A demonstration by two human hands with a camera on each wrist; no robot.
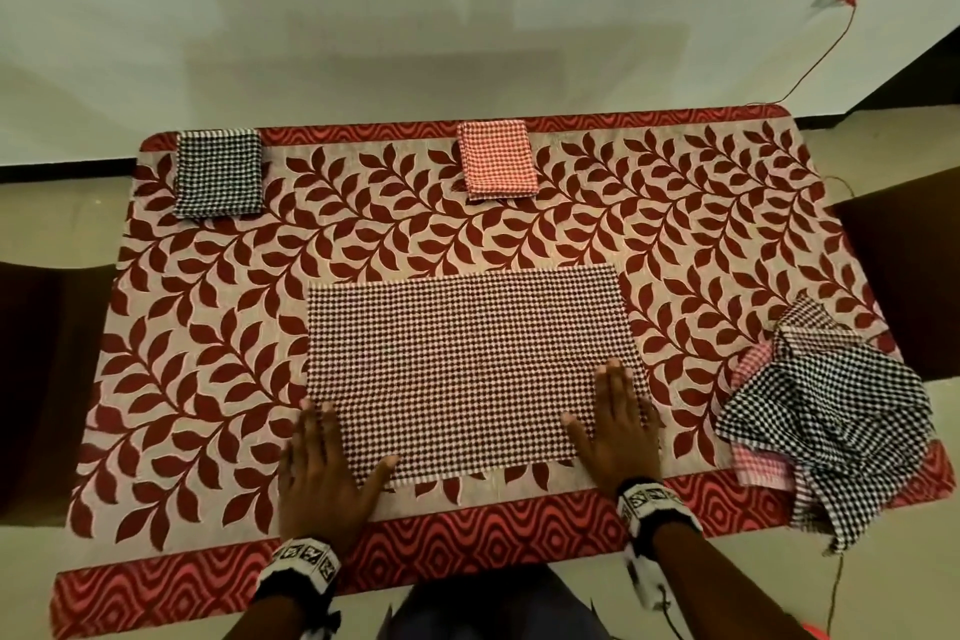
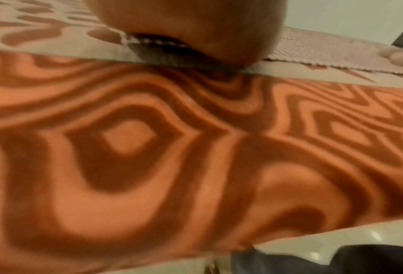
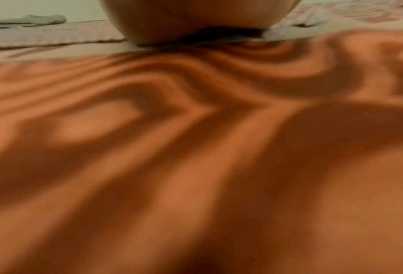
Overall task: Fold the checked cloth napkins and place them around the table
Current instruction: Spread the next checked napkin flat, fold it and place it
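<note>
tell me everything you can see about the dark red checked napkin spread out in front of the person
The dark red checked napkin is a woven cloth in a fine maroon-and-white check, lying flat as a wide rectangle on the leaf-patterned tablecloth, near the table's front edge. It looks smooth, with no visible creases. The left hand rests flat on its near left corner and the right hand on its near right corner, fingers straight. Nothing else touches it.
</note>
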